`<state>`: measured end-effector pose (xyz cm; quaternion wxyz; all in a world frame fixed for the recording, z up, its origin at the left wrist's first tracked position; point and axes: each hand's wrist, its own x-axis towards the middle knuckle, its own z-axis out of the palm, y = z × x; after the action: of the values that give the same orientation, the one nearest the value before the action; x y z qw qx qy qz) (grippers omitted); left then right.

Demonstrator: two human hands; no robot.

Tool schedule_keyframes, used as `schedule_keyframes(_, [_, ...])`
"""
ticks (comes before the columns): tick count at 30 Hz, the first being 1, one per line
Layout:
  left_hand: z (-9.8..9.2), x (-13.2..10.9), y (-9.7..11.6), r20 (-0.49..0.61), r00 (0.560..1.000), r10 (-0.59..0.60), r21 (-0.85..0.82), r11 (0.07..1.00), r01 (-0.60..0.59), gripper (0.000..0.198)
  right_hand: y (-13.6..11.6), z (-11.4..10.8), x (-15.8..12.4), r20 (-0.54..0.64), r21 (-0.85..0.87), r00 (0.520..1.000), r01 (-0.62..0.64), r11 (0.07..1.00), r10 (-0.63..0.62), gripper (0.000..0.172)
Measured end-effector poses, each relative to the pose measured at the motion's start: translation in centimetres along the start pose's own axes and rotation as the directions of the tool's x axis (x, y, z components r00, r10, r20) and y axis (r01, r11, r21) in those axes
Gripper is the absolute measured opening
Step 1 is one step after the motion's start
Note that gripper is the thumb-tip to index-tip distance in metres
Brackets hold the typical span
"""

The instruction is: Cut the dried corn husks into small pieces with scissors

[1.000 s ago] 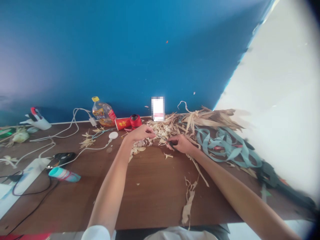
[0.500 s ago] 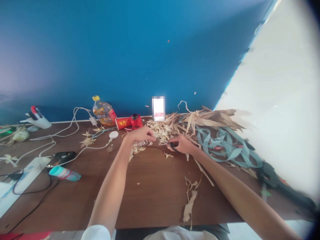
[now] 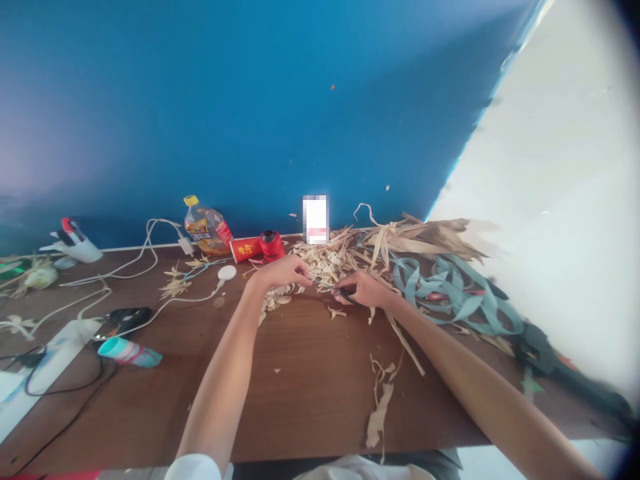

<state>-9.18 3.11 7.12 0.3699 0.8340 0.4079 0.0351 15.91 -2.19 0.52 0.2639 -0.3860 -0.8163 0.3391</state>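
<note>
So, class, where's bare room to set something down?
Brown tabletop between the bare left forearm and torn tan strip, save one pale scrap; also between that forearm and the turquoise tube. Crowded: pale dry shreds at back, tangled grey-blue ribbon right.

The plain white left sleeve (image 3: 194,467) ends above a bare forearm (image 3: 223,373), while a pale, creased top (image 3: 363,469) and dark clothing (image 3: 443,461) show below.
</note>
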Motion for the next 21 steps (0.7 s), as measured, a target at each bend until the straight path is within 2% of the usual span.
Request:
schedule_keyframes(3, [0.06, -0.04, -0.06, -0.011, 1.000, -0.003, -0.048, 0.999, 0.003, 0.034, -0.11, -0.11, 0.03, 0.030, 0.027, 0.999, -0.030, 0.999, 0.029, 0.030])
schedule_keyframes(9, [0.09, -0.28, -0.34, -0.013, 1.000, 0.026, -0.149, 0.988, -0.028, 0.060, -0.18, -0.28, -0.03, 0.053, 0.080, 0.995, -0.094, 0.992, 0.090, 0.030])
schedule_keyframes(21, [0.20, -0.54, 0.30, -0.001, 0.999, 0.051, -0.159, 0.986, -0.050, 0.060, -0.40, -0.23, 0.02, 0.039, 0.111, 0.996, -0.083, 0.990, 0.079, 0.031])
